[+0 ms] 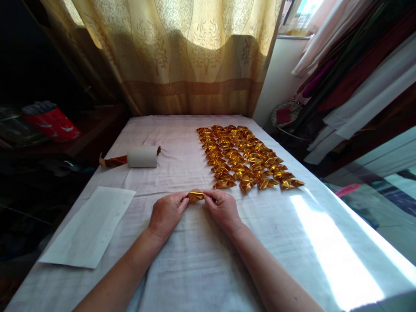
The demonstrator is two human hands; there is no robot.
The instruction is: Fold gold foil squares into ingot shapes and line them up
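Note:
Between my two hands is a small folded gold foil paper ingot (196, 196), held just above the cloth or resting on it; I cannot tell which. My left hand (167, 212) pinches its left end between thumb and fingers. The right end is pinched by my right hand (225, 210). Just beyond my right hand, several rows of finished-looking gold foil ingots (243, 158) stand on the white cloth. Farther left lies a pale cardboard tube (143, 156) with gold foil strips (113, 161) poking out of its left end.
A printed white sheet (91, 227) lies at the table's left. The cloth-covered table (182, 268) reaches a patterned curtain (195, 56) at the back. A red patterned container (53, 123) stands on dark furniture at left. Clothes (360, 86) hang along the right side.

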